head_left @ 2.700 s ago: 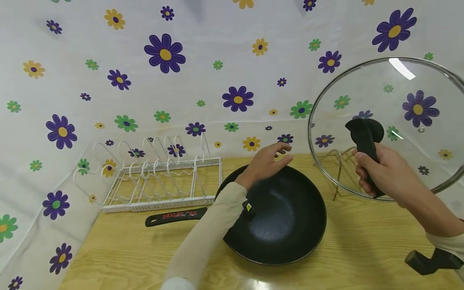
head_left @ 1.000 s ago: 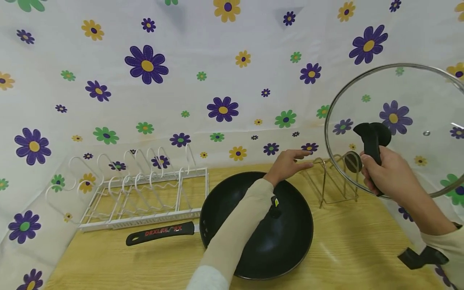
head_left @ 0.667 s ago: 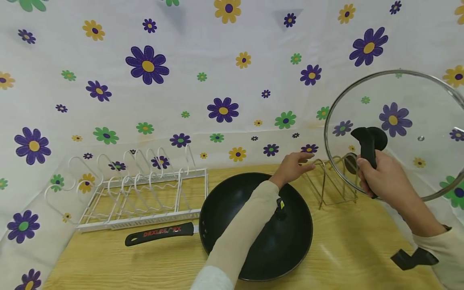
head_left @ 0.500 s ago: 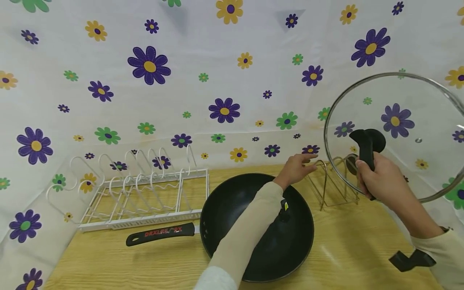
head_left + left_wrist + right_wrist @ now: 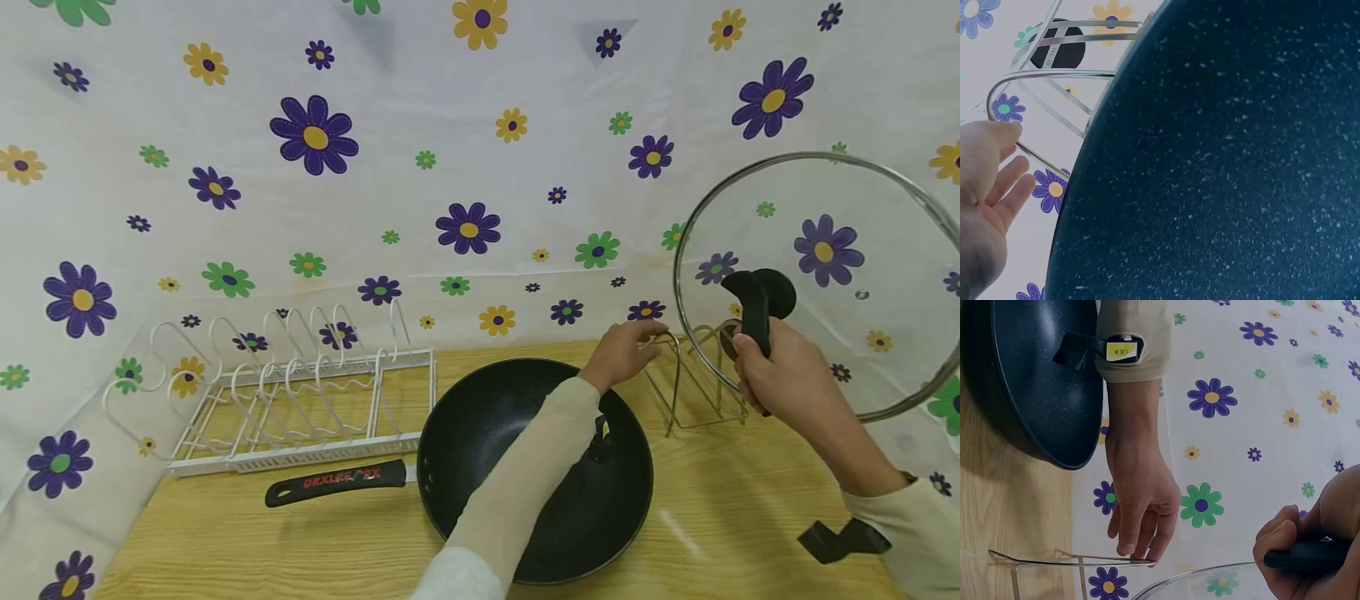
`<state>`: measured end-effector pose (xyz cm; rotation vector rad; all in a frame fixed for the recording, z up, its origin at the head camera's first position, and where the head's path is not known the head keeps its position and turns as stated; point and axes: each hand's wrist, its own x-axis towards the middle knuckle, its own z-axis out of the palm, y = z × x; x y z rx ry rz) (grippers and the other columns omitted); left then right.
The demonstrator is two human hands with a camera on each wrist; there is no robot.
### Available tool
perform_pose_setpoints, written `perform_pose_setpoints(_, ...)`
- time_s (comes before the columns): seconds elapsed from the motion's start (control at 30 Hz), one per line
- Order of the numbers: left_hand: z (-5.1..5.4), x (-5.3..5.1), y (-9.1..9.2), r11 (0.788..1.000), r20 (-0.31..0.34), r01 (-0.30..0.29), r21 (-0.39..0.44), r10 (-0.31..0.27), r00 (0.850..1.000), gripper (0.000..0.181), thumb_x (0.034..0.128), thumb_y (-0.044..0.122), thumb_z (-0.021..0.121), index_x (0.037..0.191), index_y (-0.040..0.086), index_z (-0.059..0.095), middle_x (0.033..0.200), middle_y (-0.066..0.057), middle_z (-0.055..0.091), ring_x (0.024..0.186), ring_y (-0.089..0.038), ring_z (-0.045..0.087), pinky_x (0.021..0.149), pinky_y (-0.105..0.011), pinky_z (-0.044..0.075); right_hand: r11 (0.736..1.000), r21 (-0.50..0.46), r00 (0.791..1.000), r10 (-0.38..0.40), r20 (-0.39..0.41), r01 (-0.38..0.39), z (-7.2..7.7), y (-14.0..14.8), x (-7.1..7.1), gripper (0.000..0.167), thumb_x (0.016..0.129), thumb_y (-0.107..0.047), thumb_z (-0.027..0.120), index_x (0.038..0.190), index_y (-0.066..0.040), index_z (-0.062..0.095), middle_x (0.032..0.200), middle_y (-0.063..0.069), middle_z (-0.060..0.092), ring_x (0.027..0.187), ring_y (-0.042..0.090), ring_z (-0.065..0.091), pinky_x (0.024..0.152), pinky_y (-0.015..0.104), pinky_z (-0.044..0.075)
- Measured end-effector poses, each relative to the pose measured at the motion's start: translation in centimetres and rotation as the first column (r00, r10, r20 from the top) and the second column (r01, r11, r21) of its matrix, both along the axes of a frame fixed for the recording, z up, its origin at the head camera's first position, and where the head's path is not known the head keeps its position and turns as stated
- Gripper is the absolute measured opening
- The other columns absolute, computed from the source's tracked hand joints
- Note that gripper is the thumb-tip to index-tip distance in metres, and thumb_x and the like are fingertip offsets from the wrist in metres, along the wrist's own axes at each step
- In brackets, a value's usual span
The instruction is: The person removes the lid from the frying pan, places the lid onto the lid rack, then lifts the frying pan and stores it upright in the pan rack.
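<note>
My left hand (image 5: pixel 622 354) reaches across the frying pan (image 5: pixel 480 417) and pinches the near left loop of a small gold wire lid rack (image 5: pixel 677 375). In the left wrist view the thumb side of the left hand (image 5: pixel 985 187) meets the bent wire, the other fingers loosely curled below it. My right hand (image 5: pixel 795 375) grips the black handle (image 5: pixel 757 308) of a large glass lid (image 5: pixel 900 350) with a metal rim. The lid is held upright above and in front of the rack, whose far part shows through the glass.
A white wire dish rack (image 5: pixel 300 450) stands at the back left. The pan's black handle (image 5: pixel 337 483) points left over the wooden table (image 5: pixel 225 550). Behind hangs a white flowered cloth (image 5: pixel 405 100).
My left hand has moved right from over the pan to the wire rack and now touches its loop. The right hand has lowered the lid a little and brought it slightly left.
</note>
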<state>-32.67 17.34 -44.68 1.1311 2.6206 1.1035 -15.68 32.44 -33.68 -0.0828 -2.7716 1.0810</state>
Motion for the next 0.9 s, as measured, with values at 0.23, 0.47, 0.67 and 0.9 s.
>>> perform_pose_setpoints(0.23,-0.2,0.2,1.2,0.991,-0.009,-0.110,0.075,0.111,0.994,0.026,0.1017,0.018,0.065,0.126,0.014,0.072,0.124,0.002,0.073,0.113,-0.009,0.068,0.094,-0.016,0.049,1.000,-0.008,1.000,-0.015,0.000,0.015,-0.6,0.1,-0.1,0.045,0.111,-0.040,0.034,0.112,0.003,0.047,0.064,0.010,0.060,0.049,0.023,0.058,0.044,0.036,0.045)
perform_pose_setpoints(0.47,-1.0,0.4,2.2,0.949,0.044,-0.227,0.217,0.223,0.974,0.017,0.0969,0.023,0.072,0.110,0.014,0.079,0.107,0.003,0.078,0.097,-0.006,0.072,0.082,-0.014,0.052,1.000,-0.009,1.000,-0.003,-0.002,0.003,-1.0,0.0,-0.4,0.043,0.112,-0.037,0.035,0.112,0.004,0.046,0.061,0.009,0.058,0.047,0.023,0.056,0.044,0.035,0.043)
perform_pose_setpoints(0.67,-1.5,0.2,2.4,0.925,0.093,-0.258,0.278,0.242,0.966,0.015,0.0950,0.023,0.074,0.104,0.013,0.080,0.099,0.002,0.079,0.090,-0.006,0.072,0.082,-0.015,0.052,1.000,0.002,0.999,0.000,-0.032,0.000,-1.3,-0.2,-0.7,0.042,0.112,-0.036,0.035,0.112,0.005,0.048,0.060,0.009,0.058,0.046,0.021,0.054,0.044,0.035,0.041)
perform_pose_setpoints(0.9,-1.6,0.4,2.5,0.917,0.126,-0.255,0.307,0.227,0.966,0.015,0.0954,0.023,0.073,0.103,0.012,0.081,0.098,0.000,0.079,0.090,-0.007,0.072,0.080,-0.015,0.052,1.000,-0.021,0.999,-0.009,-0.051,0.008,-1.8,-0.1,-0.9,0.043,0.112,-0.037,0.036,0.099,0.001,0.052,0.056,0.008,0.057,0.044,0.025,0.054,0.044,0.036,0.041)
